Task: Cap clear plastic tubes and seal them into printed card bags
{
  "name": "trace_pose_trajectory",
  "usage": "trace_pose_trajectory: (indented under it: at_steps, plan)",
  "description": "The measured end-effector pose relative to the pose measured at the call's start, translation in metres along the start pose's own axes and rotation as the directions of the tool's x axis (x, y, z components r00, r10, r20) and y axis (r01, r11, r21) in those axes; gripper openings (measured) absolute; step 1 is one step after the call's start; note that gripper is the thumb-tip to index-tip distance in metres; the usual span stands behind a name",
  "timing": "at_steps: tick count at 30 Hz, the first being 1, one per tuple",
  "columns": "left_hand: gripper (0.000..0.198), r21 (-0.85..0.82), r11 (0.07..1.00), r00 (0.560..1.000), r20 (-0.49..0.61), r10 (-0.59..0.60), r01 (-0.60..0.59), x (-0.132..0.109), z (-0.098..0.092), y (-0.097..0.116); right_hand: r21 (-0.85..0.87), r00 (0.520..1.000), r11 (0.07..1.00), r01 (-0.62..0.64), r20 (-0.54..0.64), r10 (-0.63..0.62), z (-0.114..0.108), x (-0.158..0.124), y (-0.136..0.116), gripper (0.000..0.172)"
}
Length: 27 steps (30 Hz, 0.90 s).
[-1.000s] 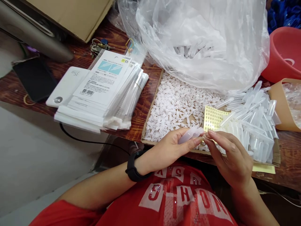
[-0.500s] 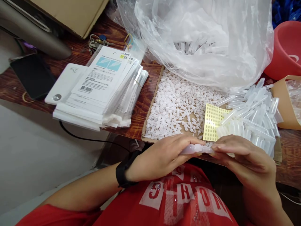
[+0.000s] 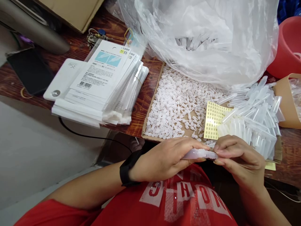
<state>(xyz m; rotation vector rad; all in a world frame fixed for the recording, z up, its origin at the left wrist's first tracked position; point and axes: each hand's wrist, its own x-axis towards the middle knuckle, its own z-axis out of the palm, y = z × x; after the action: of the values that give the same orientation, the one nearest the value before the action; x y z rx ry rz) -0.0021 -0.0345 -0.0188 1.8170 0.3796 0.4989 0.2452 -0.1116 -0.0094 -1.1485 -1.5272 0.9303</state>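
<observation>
My left hand (image 3: 162,158) is closed around some translucent plastic tubes (image 3: 196,153), thumb above and fingers below; how many there are is hidden. At the right end of these tubes, the fingertips of my right hand (image 3: 240,157) are pinched together. Whether they grip a tube end or a small part there cannot be made out. Just beyond the hands lies a yellow sticker sheet (image 3: 213,121), partly under a pile of clear plastic tubes (image 3: 258,116). Many small white plastic caps (image 3: 166,110) are spread in a shallow cardboard tray (image 3: 150,137).
A large clear plastic bag (image 3: 246,59) of tubes stands behind the tray. To the left are stacked packaging cards (image 3: 94,75), a white device (image 3: 63,78), keys (image 3: 94,36) and a dark phone (image 3: 31,72). A red bowl (image 3: 285,53) and tan container (image 3: 285,100) stand right.
The right hand's fingers have drawn into a tighter pinch at the tubes' end. Both hands and the tubes sit slightly further right, and a yellow slip now shows at the tray's right front.
</observation>
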Motion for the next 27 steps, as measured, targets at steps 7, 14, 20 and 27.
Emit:
trace_pose_trajectory:
  at_steps: [7, 14, 20, 27]
  plan:
    - [0.029, -0.069, 0.992, 0.994, 0.046, -0.099, 0.103, 0.010, 0.005, 0.003, 0.033, 0.996, 0.996, -0.084, -0.029, 0.085, 0.002, -0.004, -0.001, 0.023]
    - [0.044, -0.752, 0.558, 0.875, 0.051, -0.482, 0.351, 0.036, 0.019, 0.003, -0.341, 0.987, 0.939, -0.040, -0.159, -0.016, 0.012, -0.002, 0.015, 0.045]
    - [0.051, -0.741, 0.566, 0.846, 0.006, -0.533, 0.362, 0.032, 0.016, 0.003, -0.652, 0.980, 0.739, 0.169, 0.028, -0.199, -0.015, 0.002, 0.005, 0.027]
    - [0.050, -0.559, 0.652, 0.838, 0.159, -0.522, 0.512, 0.026, 0.003, 0.007, -0.836, 0.911, 0.445, -0.321, -0.401, -0.097, -0.212, 0.048, 0.023, 0.012]
